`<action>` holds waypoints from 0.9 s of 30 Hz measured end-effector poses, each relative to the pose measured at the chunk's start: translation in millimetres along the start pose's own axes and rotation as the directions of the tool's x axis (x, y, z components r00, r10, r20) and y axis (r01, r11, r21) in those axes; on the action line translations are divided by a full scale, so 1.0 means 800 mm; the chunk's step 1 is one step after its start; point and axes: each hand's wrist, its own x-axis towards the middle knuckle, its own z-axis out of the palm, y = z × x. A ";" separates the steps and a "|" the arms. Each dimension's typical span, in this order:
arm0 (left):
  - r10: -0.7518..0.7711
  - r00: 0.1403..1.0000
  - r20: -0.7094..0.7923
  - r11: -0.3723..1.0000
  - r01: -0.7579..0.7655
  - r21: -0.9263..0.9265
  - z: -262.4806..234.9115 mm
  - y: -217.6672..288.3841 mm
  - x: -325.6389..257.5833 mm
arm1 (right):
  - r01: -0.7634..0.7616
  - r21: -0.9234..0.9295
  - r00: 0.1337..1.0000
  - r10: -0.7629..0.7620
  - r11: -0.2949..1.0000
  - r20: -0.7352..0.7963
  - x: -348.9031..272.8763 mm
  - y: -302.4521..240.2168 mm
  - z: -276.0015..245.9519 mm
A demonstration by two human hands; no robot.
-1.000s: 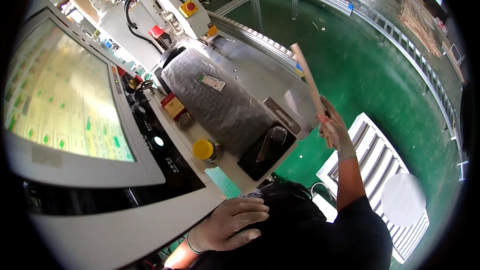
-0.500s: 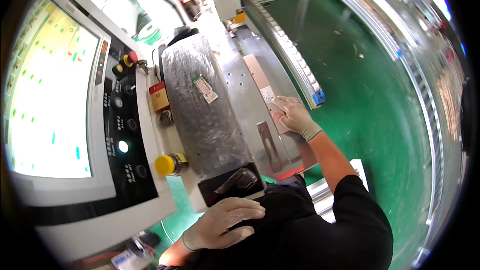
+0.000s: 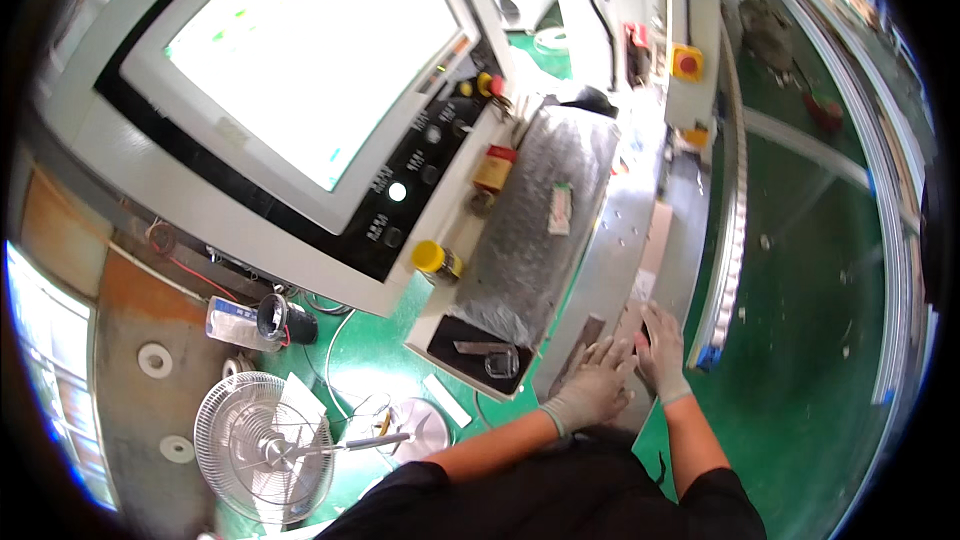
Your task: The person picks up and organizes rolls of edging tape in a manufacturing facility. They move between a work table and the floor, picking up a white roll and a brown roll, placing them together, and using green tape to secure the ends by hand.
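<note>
A long copper-pink strip (image 3: 657, 230) with a white label (image 3: 643, 285) lies on the metal worktable (image 3: 612, 250). My right hand (image 3: 662, 352), in a pale glove, rests at the strip's near end, fingers stretched out and a reddish thumb tip touching it. Close to its left, my gloved left hand (image 3: 597, 390) lies with its fingers extended over the near end of the strip and a flat dark metal piece (image 3: 588, 332). The hand covers the lower part of that piece. What lies beneath both palms is hidden.
Left of the worktable is a plastic-wrapped box (image 3: 535, 225) with a black tray (image 3: 475, 355) at its near end. A yellow-lidded jar (image 3: 432, 258) stands beside it, near a control panel with a screen (image 3: 320, 50). A roller rail (image 3: 735, 230) runs along the right; a fan (image 3: 265, 445) stands lower left.
My left hand has moved from in front of my body onto the worktable, beside the right hand. The right hand stays on the strip. The view has swung left.
</note>
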 end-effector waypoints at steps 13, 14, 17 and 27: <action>-0.052 0.951 -0.304 0.980 0.107 0.170 0.064 -0.018 0.047 | -0.050 0.753 0.998 0.014 0.657 0.054 0.185 0.020 -0.039; -0.087 0.960 -0.265 0.968 0.145 0.205 0.073 -0.023 0.048 | -0.002 0.821 0.996 -0.072 0.571 0.053 0.227 -0.016 -0.042; -0.143 0.957 -0.253 0.954 0.202 0.221 0.067 -0.016 0.034 | 0.153 0.872 0.883 -0.460 0.465 0.091 0.320 -0.135 -0.034; -0.165 0.940 -0.299 0.960 0.223 0.170 0.086 -0.015 0.055 | 0.447 0.688 0.812 -0.582 0.572 -0.043 0.410 -0.314 0.114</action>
